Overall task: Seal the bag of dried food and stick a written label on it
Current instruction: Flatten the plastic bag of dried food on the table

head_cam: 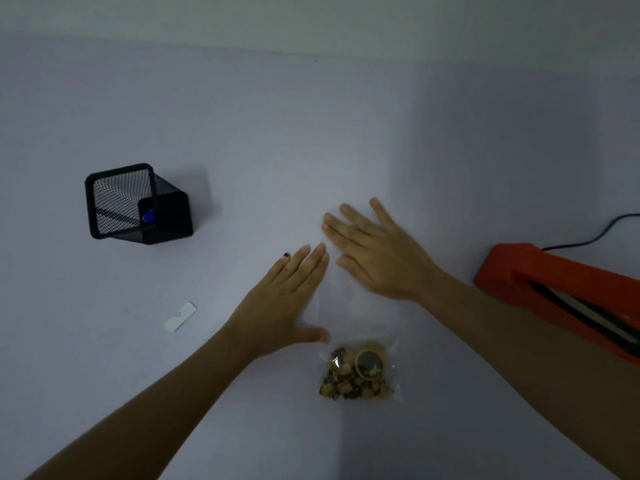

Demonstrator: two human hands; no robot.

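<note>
My left hand [282,299] and right hand [377,252] lie flat, fingers spread, pressing the clear bag [358,313] at centre frame; dried food [356,375] is bunched at its lower end. Label [180,317] sits lower left, mesh pen holder [136,202] upper left, orange sealer [561,296] at right edge. Bare table [277,133] spans the upper frame.

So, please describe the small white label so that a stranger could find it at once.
Start at the black mesh pen holder on the left of the table. Nearer to the person, left of the left hand, the label lies flat and alone. It is the only small white rectangle; the clear bag holds brown dried food.
</note>
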